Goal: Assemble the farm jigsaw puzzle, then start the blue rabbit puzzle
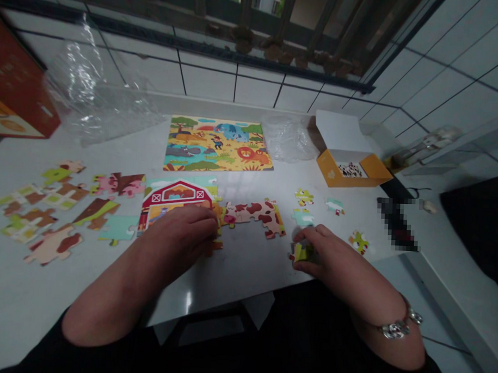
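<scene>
My left hand (186, 230) lies over the lower right of a joined barn puzzle section (179, 190) with a red roof. Its fingers curl down and hide what is under them. Touching that section's right side is a joined strip with a brown-spotted cow (254, 211). My right hand (326, 246) has thumb and fingers closed around a green puzzle piece (300, 253) low on the counter. Just beyond it are a pale blue puzzle piece (303, 217) and a yellow-green flowered piece (304, 197).
Loose puzzle pieces (53, 242) lie on the left, beside a pig piece (120, 185). Behind stand a safari picture (220, 144), clear plastic wrap (289, 139) and an open yellow box (331, 170) with pieces inside. Farther right are a flowered piece (358, 242) and a blue piece (335, 206).
</scene>
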Motion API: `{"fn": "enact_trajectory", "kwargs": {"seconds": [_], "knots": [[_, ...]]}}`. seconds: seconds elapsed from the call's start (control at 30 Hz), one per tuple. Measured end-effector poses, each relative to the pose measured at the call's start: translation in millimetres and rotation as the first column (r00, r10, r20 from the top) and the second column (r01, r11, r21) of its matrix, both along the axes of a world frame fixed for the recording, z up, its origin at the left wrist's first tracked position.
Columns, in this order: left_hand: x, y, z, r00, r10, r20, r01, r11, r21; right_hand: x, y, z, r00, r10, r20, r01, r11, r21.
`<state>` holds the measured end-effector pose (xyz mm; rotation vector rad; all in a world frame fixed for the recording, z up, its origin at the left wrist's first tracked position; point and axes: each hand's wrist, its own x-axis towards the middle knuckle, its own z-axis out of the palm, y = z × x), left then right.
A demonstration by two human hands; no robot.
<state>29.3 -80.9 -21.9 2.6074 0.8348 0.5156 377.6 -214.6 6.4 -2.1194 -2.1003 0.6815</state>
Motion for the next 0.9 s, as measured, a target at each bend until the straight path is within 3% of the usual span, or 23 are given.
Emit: {"fn": "enact_trajectory", "kwargs": {"seconds": [0.17,0.33,0.6,0.73,0.9], "knots": [[1,3,-2.1,0.996,-0.077,0.051,0.076,0.997,0.017,6,4,10.6,0.996,0.081,-0.041,-0.082,0.996,-0.022],[-2,5,-5.7,0.989,-0.125,0.078,0.125,0.992,0.010,10,12,20.3,0.987,0.027,-0.158,-0.022,0.999,0.030],[0,6,-8.0,0.994,-0.103,0.043,0.104,0.994,-0.019,9,30,-14.3,0.864,-0.087,-0.496,0.053,0.995,-0.084],[2,5,-6.1,0.996,-0.094,0.002,0.094,0.995,-0.016,7,34,-25.5,0.846,-0.121,-0.520,0.066,0.990,-0.122],[1,5,-8.6,0.997,-0.073,-0.039,0.070,0.996,-0.062,11,35,-26.8,0.870,-0.114,-0.479,0.070,0.991,-0.110]]}}
